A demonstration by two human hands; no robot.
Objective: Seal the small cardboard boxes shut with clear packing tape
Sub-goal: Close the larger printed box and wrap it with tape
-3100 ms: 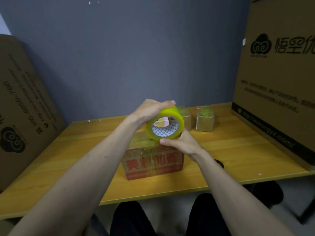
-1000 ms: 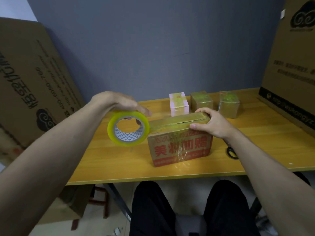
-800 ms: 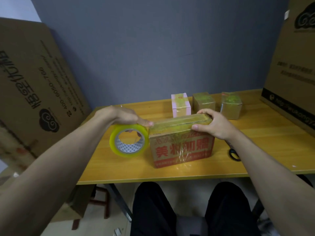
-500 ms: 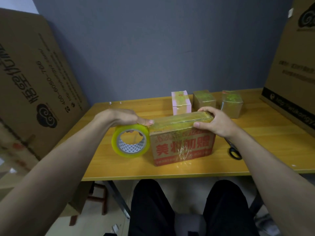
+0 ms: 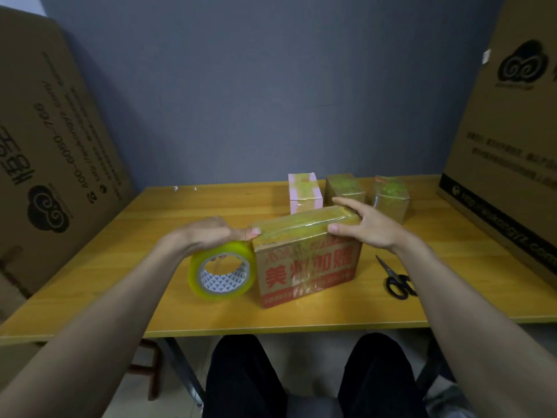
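Note:
A cardboard box with red characters (image 5: 307,267) stands on the wooden table (image 5: 156,218), a strip of clear tape running along its top. My left hand (image 5: 211,233) grips a yellowish roll of packing tape (image 5: 223,271) pressed against the box's left side, thumb on the top left corner. My right hand (image 5: 361,224) holds the box's top right end, fingers over the far edge and thumb on the front edge. Behind it stand three small boxes: a pink one (image 5: 304,193) and two brown ones (image 5: 345,187) (image 5: 390,197), all with tape on top.
Black scissors (image 5: 396,280) lie on the table right of the box, partly under my right forearm. Big cardboard cartons lean at the left (image 5: 51,146) and right (image 5: 512,131). A grey wall closes the back. My legs show below the table's front edge.
The tape roll moved from above the box out to the left, then down against the box's left side. My right hand went onto the box's right end and stays there.

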